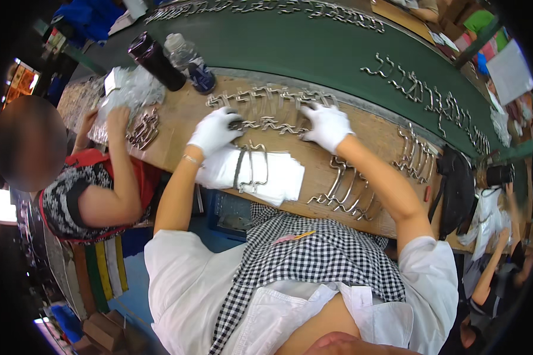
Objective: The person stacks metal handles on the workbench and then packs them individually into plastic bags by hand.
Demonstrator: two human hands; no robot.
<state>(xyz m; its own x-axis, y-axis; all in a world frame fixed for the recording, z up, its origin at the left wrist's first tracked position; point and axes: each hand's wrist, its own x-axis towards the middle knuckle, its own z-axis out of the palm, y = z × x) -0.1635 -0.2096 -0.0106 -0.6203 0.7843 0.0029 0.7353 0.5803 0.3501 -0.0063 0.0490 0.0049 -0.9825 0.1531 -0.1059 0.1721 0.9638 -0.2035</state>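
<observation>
My left hand (pixel 215 131), in a white glove with dark fingertips, has its fingers curled at the left end of a row of shiny curved metal handles (pixel 269 124). At the row's right end my right hand (pixel 328 126), also gloved in white, closes in from the other side. The row lies between both hands across the wooden table. Just nearer to me is a stack of white paper-like sheets or bags (pixel 287 177), with a few metal handles (pixel 254 167) lying on top, one of them dark.
More handles (pixel 344 188) lie beneath my right forearm, and another group (pixel 416 154) is farther right beside a black bag (pixel 454 183). A dark bottle (pixel 156 61) and a clear bottle (pixel 190 63) stand at back left. Handles line the green conveyor belt (pixel 302 44). A co-worker (pixel 109 195) handles plastic bags at left.
</observation>
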